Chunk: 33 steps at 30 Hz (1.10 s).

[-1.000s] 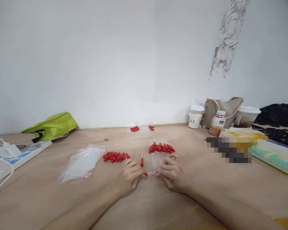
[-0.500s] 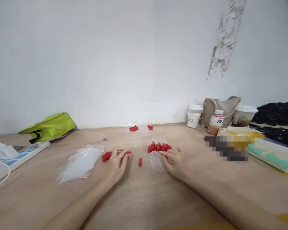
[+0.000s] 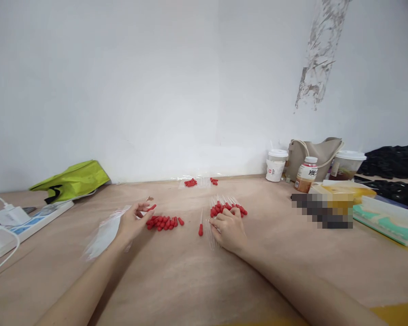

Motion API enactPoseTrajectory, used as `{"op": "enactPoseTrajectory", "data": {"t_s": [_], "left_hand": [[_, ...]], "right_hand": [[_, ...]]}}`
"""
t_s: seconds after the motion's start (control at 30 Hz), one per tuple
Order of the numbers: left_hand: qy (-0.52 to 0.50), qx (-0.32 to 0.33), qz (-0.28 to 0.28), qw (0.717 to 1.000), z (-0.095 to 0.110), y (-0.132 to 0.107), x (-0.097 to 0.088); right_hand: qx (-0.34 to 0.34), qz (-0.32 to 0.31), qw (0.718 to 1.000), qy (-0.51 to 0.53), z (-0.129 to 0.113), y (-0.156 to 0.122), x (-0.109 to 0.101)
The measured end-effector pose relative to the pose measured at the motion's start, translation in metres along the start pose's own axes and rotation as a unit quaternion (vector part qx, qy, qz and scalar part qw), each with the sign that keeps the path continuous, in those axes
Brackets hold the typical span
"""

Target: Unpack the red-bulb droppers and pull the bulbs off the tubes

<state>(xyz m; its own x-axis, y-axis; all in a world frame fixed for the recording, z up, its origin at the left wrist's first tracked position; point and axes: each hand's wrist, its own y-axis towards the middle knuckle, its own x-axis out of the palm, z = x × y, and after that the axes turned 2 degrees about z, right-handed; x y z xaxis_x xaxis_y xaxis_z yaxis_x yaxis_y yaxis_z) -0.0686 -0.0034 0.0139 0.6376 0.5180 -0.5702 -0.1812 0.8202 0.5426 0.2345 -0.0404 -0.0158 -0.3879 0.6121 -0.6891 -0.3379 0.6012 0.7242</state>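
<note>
Left grip (image 3: 132,222): closed lightly at the fingertips on one red bulb (image 3: 152,208), which projects to the right past the thumb and forefinger; the remaining fingers are loosely curled. Right grip (image 3: 230,230): fingers bent, tips down at the clear tubes (image 3: 212,241); whether one is pinched cannot be told, as the hand covers most of them.

The bench (image 3: 177,280), brown-covered, carries the items below. The lime-green pouch (image 3: 78,179) lies at the back left, well apart from both grips. The stack of clear bags (image 3: 105,233) lies flat, partly hidden by the left hand and forearm. The row of droppers (image 3: 217,209) lies just beyond the right grip, bulb ends toward the person; the knuckles overlap some of them in view (contact could not be confirmed). The clear tubes lie beneath the right grip, side by side. The pile of red bulbs (image 3: 161,222) lies just to the right of the left grip. A single dropper (image 3: 201,229) lies between the two grips, nearer the right and apart from the pile, bulb end toward the person. The held bulb sits at the pile's far left side.
</note>
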Motion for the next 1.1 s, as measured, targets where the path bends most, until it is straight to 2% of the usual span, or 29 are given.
{"op": "enactPoseTrajectory", "data": {"t_s": [0.2,0.33,0.5,0.63,0.77,0.87,0.97,1.1], "left_hand": [[0.054,0.007,-0.057,0.997,0.0,-0.001,0.0],[0.061,-0.003,-0.045,0.997,0.0,0.0,0.001],[0.042,-0.008,-0.045,0.998,0.001,0.014,0.007],[0.07,0.035,-0.102,0.992,0.017,0.02,0.019],[0.128,0.1,-0.12,0.979,0.043,0.006,0.026],[0.154,0.121,-0.131,0.972,0.055,-0.006,0.026],[0.173,0.118,-0.137,0.968,0.054,-0.01,0.024],[0.187,0.117,-0.119,0.968,0.045,-0.007,0.024]], "right_hand": [[-0.006,-0.044,0.998,0.043,-0.006,-0.004,-0.007],[-0.012,-0.058,0.997,0.058,-0.008,-0.005,-0.009],[-0.016,-0.06,0.996,0.065,-0.008,-0.007,-0.006],[0.0,-0.045,0.996,0.074,-0.008,-0.007,-0.006],[0.026,-0.009,0.998,0.061,0.001,-0.003,-0.013],[0.023,0.006,0.999,0.047,0.014,-0.002,-0.021],[0.026,0.012,0.999,0.044,0.026,-0.008,-0.025],[0.059,0.034,0.997,0.036,0.034,-0.021,-0.024]]}}
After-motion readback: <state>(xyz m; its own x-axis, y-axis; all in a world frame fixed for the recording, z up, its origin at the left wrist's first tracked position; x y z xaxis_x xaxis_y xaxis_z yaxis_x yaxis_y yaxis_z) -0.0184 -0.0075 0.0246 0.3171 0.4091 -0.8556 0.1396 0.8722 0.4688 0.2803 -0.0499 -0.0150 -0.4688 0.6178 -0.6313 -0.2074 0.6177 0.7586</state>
